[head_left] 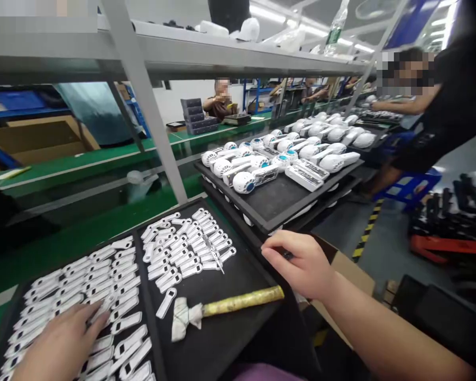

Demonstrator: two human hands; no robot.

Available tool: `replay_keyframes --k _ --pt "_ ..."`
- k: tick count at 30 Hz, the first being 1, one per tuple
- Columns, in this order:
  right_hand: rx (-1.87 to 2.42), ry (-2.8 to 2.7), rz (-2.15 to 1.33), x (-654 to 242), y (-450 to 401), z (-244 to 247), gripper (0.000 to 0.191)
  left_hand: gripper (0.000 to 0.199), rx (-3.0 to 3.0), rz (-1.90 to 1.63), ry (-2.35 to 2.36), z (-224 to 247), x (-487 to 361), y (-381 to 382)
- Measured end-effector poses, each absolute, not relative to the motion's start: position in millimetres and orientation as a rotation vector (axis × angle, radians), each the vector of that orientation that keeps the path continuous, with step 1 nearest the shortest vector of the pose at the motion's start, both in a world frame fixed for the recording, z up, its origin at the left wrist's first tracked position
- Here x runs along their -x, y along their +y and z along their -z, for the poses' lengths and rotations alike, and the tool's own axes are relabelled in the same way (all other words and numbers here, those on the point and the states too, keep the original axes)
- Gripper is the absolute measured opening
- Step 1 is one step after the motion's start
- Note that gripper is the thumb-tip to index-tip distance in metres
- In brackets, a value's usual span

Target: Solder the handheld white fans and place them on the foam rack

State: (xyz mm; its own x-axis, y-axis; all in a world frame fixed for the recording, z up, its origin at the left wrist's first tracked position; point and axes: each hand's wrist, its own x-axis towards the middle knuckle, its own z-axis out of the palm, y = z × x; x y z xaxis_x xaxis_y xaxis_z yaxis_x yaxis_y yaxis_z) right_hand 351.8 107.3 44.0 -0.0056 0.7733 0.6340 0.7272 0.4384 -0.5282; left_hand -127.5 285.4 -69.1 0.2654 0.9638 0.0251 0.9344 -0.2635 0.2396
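Observation:
My left hand (65,336) rests over the rows of small white plastic parts (121,283) in the left section of a black tray (218,352); its fingers bend down at a part, and the fingertips are partly hidden. More white parts lie in the right section. My right hand (303,264) hovers beyond the tray's right edge, fingers curled and thumb near the index finger; a small dark thing shows between them, too small to name. Below the right-hand parts lies a hammer (238,302) with a yellow handle and a wrapped white head.
Stacked black trays (277,203) of white fan-like devices (244,181) stand ahead on the right. A slanted metal post (153,111) holds a shelf (206,53). An open cardboard box (353,270) is below my right arm. Other people work farther off.

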Motion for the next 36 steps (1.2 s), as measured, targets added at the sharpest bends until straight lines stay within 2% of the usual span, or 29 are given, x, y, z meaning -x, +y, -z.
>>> replay_keyframes --k 4,7,9,13,15,18,21,27,31,36 --pt "1.270 -1.776 -0.102 -338 102 -35 0.009 0.056 -2.292 -0.123 1.907 16 91 248" --pt "1.305 -1.662 -0.200 -325 103 -16 0.005 0.051 -2.366 -0.278 1.873 -23 48 221" --pt "1.314 -1.507 -0.413 -310 106 -5 0.005 0.047 -2.383 -0.468 1.706 -40 16 207" --pt "1.040 -1.147 -0.960 -273 110 -1 0.035 0.053 -2.453 -0.815 1.191 -58 -51 182" --pt "0.880 -1.026 -1.060 -263 112 -5 0.042 0.051 -2.486 -0.895 0.956 -63 -80 172" --pt "0.785 -0.937 -1.040 -270 113 -9 0.030 0.045 -2.478 -0.904 0.770 -70 -109 167" --pt "0.747 -0.831 -1.005 -292 110 -6 0.024 0.049 -2.523 -0.840 0.665 -82 -131 180" --pt "0.774 -0.570 -0.987 -323 100 3 0.037 0.051 -2.661 -0.843 0.872 -107 -211 249" --pt "0.801 -0.603 -0.988 -330 90 2 0.039 0.070 -2.719 -0.764 1.162 -105 -266 287" --pt "0.839 -0.646 -0.947 -338 80 5 0.038 0.055 -2.641 -0.840 1.205 -103 -283 304"
